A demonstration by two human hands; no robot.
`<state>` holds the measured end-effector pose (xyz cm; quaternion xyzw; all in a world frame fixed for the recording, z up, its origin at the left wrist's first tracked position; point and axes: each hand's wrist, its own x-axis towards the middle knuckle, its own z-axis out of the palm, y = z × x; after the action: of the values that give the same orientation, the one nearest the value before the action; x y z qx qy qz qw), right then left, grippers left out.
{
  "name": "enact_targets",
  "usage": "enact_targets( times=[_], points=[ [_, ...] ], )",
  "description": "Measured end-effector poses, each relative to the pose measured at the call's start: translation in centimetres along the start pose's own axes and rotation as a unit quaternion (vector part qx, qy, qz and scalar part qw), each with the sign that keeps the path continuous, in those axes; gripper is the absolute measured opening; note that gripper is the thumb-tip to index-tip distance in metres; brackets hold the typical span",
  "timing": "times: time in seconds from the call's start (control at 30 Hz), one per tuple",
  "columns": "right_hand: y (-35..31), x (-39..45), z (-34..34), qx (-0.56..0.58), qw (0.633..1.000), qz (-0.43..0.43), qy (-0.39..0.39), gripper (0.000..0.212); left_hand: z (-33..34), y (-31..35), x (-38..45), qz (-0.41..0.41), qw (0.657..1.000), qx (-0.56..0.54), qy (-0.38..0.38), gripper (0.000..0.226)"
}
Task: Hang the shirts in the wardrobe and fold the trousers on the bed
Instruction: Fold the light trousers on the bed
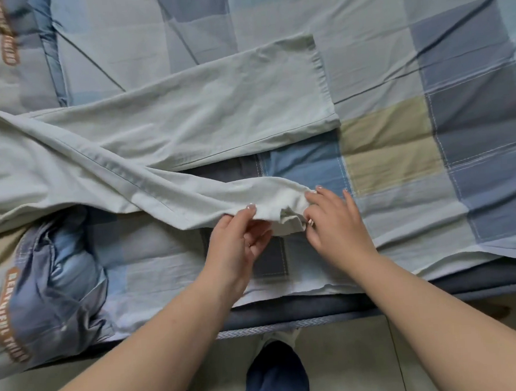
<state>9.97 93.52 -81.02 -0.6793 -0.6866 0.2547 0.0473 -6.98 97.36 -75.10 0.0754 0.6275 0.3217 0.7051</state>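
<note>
Pale green trousers (185,121) lie spread across the bed (399,156), waist off to the left. The far leg lies flat, its hem pointing right. The near leg is twisted and bunched, and its hem sits near the bed's front edge. My left hand (238,239) pinches the lower edge of that hem between thumb and fingers. Beside it, my right hand (334,221) grips the hem's right corner with its fingers curled into the cloth. No shirt or wardrobe is in view.
A checked blue, grey and beige sheet covers the bed. A rumpled quilt (45,293) with brown lettering lies at the left. The bed's front edge (289,326) runs below my wrists, with pale floor tiles (351,365) and my blue-trousered legs beneath.
</note>
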Motion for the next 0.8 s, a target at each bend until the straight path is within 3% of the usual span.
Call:
enact_targets(
  times=[0.1, 0.23, 0.37, 0.5, 0.7, 0.8],
  points=[
    [-0.9, 0.6, -1.2, 0.156, 0.984, 0.074, 0.035, 0.008, 2.8, 3.6, 0.4, 0.063, 0.998, -0.014, 0.004, 0.01],
    [-2.6, 2.9, -4.4, 0.322, 0.925, 0.15, 0.133, 0.006, 6.9, 8.2, 1.4, 0.135, 0.99, -0.022, 0.02, 0.016],
    [-3.4, 6.3, -7.4, 0.389, 0.888, 0.134, 0.203, 0.016, 11.4, 13.4, 3.7, 0.176, 0.983, 0.013, 0.05, 0.02],
    [-2.3, 9.7, -9.5, 0.434, 0.854, 0.144, 0.249, 0.019, 16.0, 17.2, 7.0, 0.203, 0.968, 0.138, 0.048, 0.017],
    [2.0, 14.2, -10.2, 0.41, 0.856, 0.185, 0.253, 0.014, 22.2, 19.8, 12.0, 0.229, 0.942, 0.244, 0.032, 0.018],
    [4.2, 16.2, -9.5, 0.415, 0.857, 0.232, 0.199, 0.014, 23.4, 19.2, 14.1, 0.21, 0.933, 0.294, -0.017, 0.015]
  ],
)
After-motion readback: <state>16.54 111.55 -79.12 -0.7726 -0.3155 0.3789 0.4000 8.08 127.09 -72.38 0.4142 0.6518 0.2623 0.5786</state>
